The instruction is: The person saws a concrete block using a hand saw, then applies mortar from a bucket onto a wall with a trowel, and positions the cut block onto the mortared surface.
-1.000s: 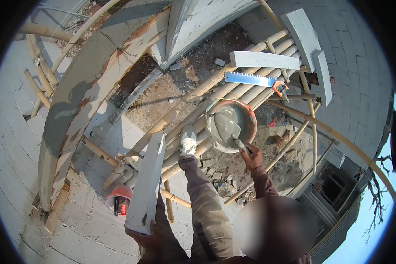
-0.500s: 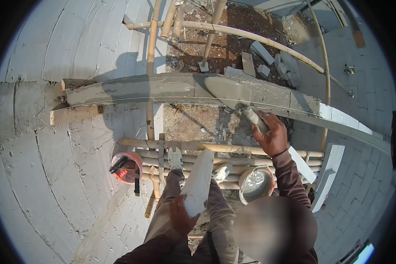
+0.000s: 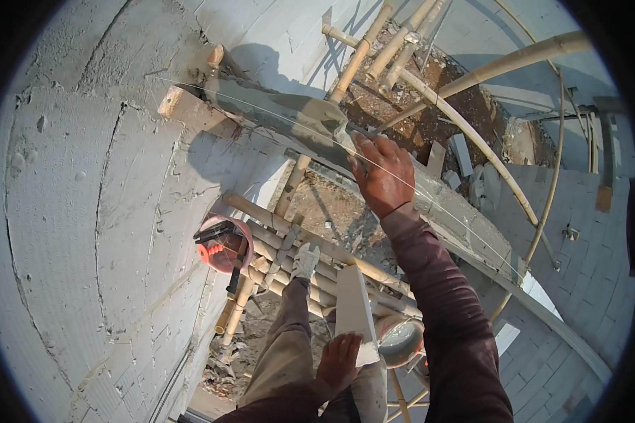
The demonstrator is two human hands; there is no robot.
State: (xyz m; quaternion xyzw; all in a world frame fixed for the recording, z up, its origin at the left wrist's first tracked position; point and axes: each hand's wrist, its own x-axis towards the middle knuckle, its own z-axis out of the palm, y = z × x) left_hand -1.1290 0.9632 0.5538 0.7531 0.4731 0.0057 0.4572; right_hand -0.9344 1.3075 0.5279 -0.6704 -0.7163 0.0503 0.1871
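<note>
My right hand (image 3: 386, 173) reaches out over a narrow block ledge (image 3: 466, 218) and grips a trowel (image 3: 323, 114) by its handle. The trowel's blade lies against wet grey mortar (image 3: 243, 100) spread on the left part of the ledge; the fingers hide most of the handle. Low in the view, my left hand (image 3: 339, 363) is closed around the near end of a long white lightweight block (image 3: 354, 310), which it holds in front of my legs, apart from the ledge.
A taut string (image 3: 441, 206) runs along the ledge. Bamboo poles (image 3: 317, 240) form the platform under my feet; more bamboo (image 3: 473, 134) crosses beyond. A pink bucket (image 3: 244, 243) with tools stands left, a mortar bucket (image 3: 404, 358) right. A block wall (image 3: 63, 211) rises at left.
My right hand has moved the trowel leftward along the ledge, over the mortar. The whole view has turned and shifted left. The block stays in my left hand.
</note>
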